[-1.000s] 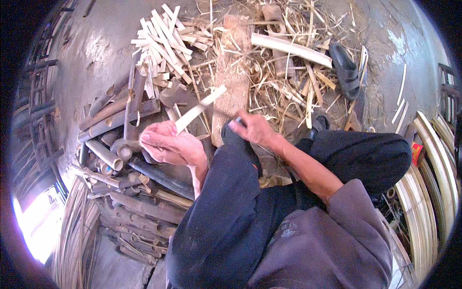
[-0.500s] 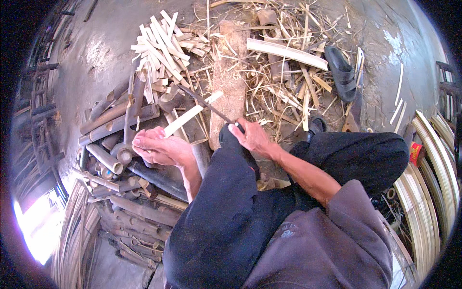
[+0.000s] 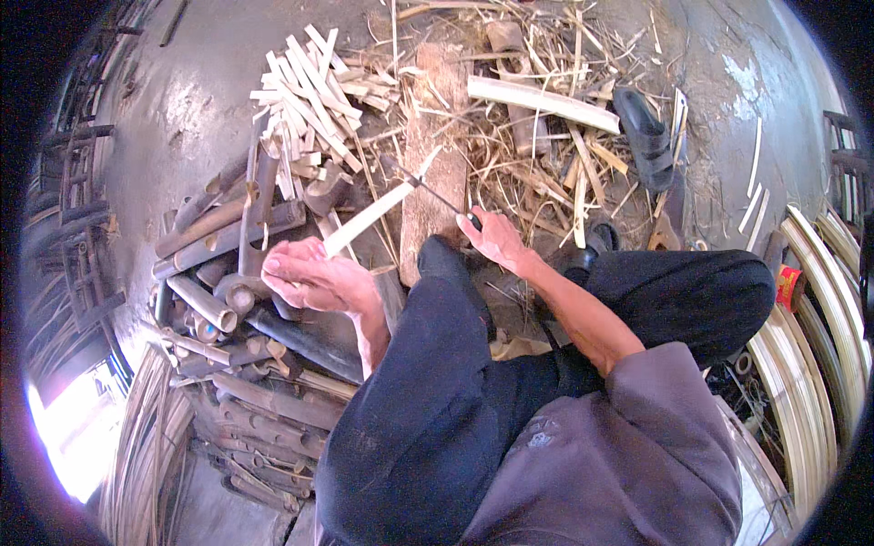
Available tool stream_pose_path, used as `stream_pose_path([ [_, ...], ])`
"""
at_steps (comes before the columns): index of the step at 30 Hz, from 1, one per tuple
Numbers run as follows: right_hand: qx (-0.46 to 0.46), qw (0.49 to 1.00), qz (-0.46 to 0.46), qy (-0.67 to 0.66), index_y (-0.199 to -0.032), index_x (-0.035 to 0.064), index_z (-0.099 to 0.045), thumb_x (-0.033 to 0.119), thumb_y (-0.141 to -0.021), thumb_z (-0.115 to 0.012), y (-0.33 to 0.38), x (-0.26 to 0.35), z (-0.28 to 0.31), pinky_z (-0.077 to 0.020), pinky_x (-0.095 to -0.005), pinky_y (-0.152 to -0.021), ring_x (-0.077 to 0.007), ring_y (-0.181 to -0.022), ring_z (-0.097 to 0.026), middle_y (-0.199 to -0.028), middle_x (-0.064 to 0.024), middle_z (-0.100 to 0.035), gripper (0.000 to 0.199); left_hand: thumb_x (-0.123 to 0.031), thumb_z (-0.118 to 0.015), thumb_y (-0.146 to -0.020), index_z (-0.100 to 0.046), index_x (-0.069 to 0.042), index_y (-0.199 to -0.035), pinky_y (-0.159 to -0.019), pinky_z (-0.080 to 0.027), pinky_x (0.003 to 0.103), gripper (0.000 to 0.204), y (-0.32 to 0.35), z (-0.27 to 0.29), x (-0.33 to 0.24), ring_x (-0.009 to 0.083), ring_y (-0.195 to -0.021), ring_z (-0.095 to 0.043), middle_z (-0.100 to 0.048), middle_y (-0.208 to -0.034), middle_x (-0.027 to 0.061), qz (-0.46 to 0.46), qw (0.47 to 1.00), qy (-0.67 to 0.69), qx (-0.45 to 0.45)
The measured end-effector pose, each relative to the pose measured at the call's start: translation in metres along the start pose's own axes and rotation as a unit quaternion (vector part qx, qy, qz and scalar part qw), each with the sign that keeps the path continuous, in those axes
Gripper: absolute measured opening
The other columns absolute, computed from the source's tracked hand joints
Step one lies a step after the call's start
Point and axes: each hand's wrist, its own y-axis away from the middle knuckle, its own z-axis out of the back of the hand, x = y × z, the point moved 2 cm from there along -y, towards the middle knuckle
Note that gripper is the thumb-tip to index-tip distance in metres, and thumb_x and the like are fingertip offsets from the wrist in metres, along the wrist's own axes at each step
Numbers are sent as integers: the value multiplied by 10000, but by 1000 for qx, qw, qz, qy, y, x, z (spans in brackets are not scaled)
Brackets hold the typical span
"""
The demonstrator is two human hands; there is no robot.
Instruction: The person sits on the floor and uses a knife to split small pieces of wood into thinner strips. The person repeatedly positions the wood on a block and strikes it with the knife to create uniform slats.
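From my remote view, I see the pale strip [image 3: 373, 216] held out over the ground, its long axis running from near left to far right, its free end above the wooden board [image 3: 437, 127]. The left hand [image 3: 320, 278] has its fingers closed around the near end, so the strip extends far and right from them, and this is the nearer hand. The right hand [image 3: 496, 241], to the right of the strip, has its fingers wrapped around the handle of the knife [image 3: 443, 197], whose blade points far left and crosses the strip close to its free end. I cannot tell whether the edge bites in. Farther off, a heap of cut strips [image 3: 309, 91] lies left of the board, and loose shavings [image 3: 514, 177] lie to its right.
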Motion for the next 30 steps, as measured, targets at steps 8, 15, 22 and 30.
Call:
stream_pose_path([
  [8, 13, 997, 66, -43, -973, 2, -628, 558, -922, -468, 11, -1, -5, -491, -509, -764, -449, -849, -631, -866, -276, -648, 581, -349, -356, -1048, -413, -52, -826, -477, -289, 250, 376, 4, 6, 8, 87, -551, -324, -328, -625, -26, -35, 999, -21, -5],
  [15, 16, 1000, -1, 1, -1087, 1, -623, 551, -931, -456, 10, -23, -9, -486, -513, -805, -464, -891, -625, -883, -288, -655, 596, -337, -372, -1043, -393, -67, -820, -484, -285, 242, 352, 2, 17, 14, 75, -536, -314, -345, -642, -19, -10, 1000, 14, 17],
  [22, 84, 990, -70, -84, -1030, 2, -647, 594, -922, -447, -3, -34, 9, -481, -452, -767, -385, -827, -642, -879, -246, -665, 634, -358, -438, -1011, -505, 16, -1149, -554, -375, 235, 404, 15, 4, 4, 114, -581, -426, -465, -713, 15, 246, 846, 452, 141],
  [30, 78, 991, -82, -77, -887, 4, -639, 627, -891, -481, -1, -16, 22, -474, -381, -612, -233, -614, -615, -649, -119, -614, 643, -207, -510, -991, -479, 15, -1251, -617, -473, 228, 343, 39, 33, 130, 116, -647, -540, -556, -813, 40, 718, 560, 345, 228],
])
